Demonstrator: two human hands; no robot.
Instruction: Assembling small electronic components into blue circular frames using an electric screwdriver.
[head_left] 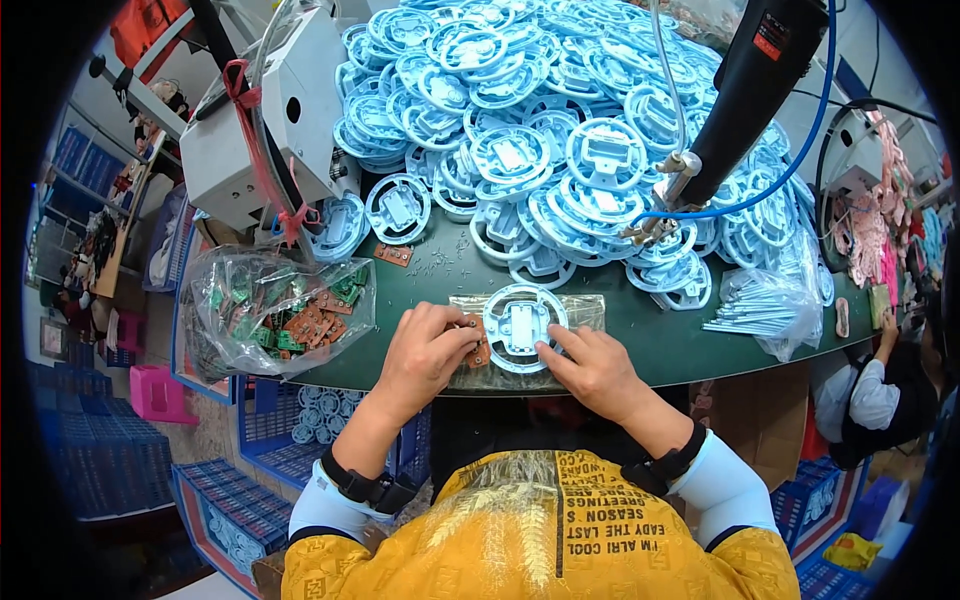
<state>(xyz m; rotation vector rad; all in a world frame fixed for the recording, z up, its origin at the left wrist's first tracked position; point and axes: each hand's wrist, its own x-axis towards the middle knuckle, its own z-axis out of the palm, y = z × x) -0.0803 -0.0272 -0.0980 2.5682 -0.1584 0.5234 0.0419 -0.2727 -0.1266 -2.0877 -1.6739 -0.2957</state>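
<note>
A light blue round plastic part (517, 347), like a small steering wheel with a rectangular middle, lies on a clear plastic sheet (590, 305) at the front of the green table. My left hand (425, 355) pinches a small brown circuit board (478, 350) just left of that part. From the other side, my right hand (595, 370) grips the part's right rim with thumb and fingers. Another brown board (393, 255) lies farther back, near scattered tiny screws (440, 262).
A large heap of similar blue parts (510, 150) covers the table's back. At left stand a grey machine (255, 130) and a clear bag of green and brown boards (280, 315). A black power screwdriver (745, 100) hangs at right above bagged white sticks (770, 310). Another person (880, 390) sits far right.
</note>
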